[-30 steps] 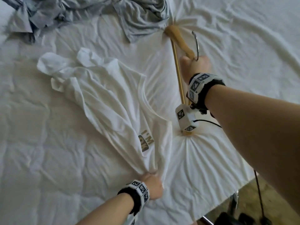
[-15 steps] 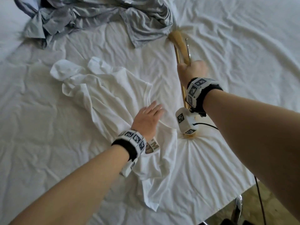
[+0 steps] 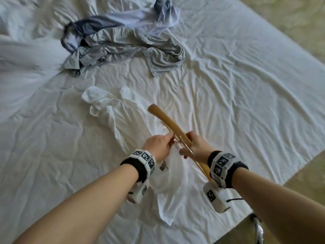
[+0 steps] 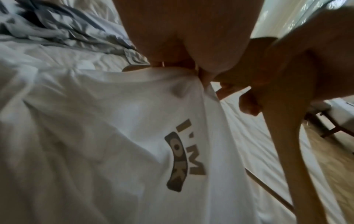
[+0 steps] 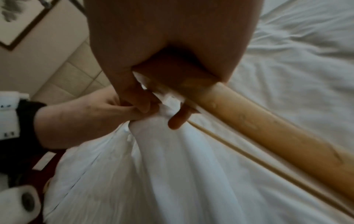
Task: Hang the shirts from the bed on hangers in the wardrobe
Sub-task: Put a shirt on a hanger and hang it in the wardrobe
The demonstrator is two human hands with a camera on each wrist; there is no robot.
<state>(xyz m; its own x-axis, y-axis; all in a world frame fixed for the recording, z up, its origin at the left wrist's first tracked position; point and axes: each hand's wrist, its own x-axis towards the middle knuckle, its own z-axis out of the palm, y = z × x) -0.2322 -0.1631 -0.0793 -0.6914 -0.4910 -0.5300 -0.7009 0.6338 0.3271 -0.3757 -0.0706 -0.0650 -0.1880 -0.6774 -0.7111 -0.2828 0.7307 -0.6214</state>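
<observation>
A white T-shirt (image 3: pixel 112 113) with an "I'M OK" print (image 4: pixel 182 153) lies on the bed, one part raised off the sheet. My left hand (image 3: pixel 159 144) pinches that raised edge of cloth (image 4: pixel 184 75). My right hand (image 3: pixel 194 147) grips a wooden hanger (image 3: pixel 168 122) at its middle, just right of the left hand, and its fingers touch the same bunched cloth (image 5: pixel 164 112). The hanger (image 5: pixel 258 125) slants from the far left down toward my right wrist, its thin lower bar (image 5: pixel 229 151) over the shirt. The hook is hidden.
A heap of grey and pale blue shirts (image 3: pixel 119 43) lies at the far side of the white bed sheet (image 3: pixel 246 85). The bed's edge runs diagonally on the right, with beige floor (image 3: pixel 299 23) beyond. A shiny metal object (image 3: pixel 259 231) stands by the near corner.
My left hand let go of the shirt's hem, reached up the shirt and now pinches a raised edge. My right hand brought the hanger left and nearer, against that cloth.
</observation>
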